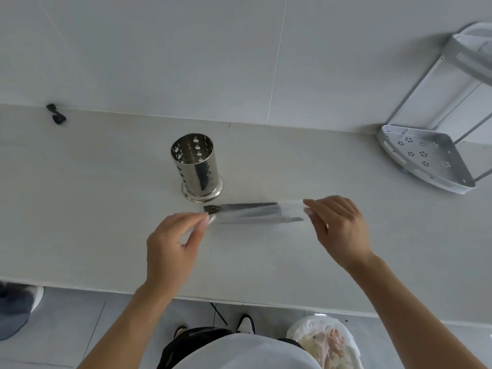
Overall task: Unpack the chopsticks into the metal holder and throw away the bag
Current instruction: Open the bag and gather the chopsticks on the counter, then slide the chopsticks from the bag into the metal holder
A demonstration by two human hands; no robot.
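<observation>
The left hand (173,243) is pinching the clear bag (255,213) of dark chopsticks (247,207) (no readable print) mid-counter, just before the upright metal holder (195,166); the right hand (338,225) is pinching its far end, motion-blurred.

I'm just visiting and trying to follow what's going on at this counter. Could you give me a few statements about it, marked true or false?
1. The metal holder stands upright and has no chopsticks in it. True.
2. The chopsticks are still inside the clear bag. True.
3. Only the left hand touches the bag. False: the right hand pinches its other end too.
4. The corner rack stands left of the holder. False: it stands to the right.
</observation>
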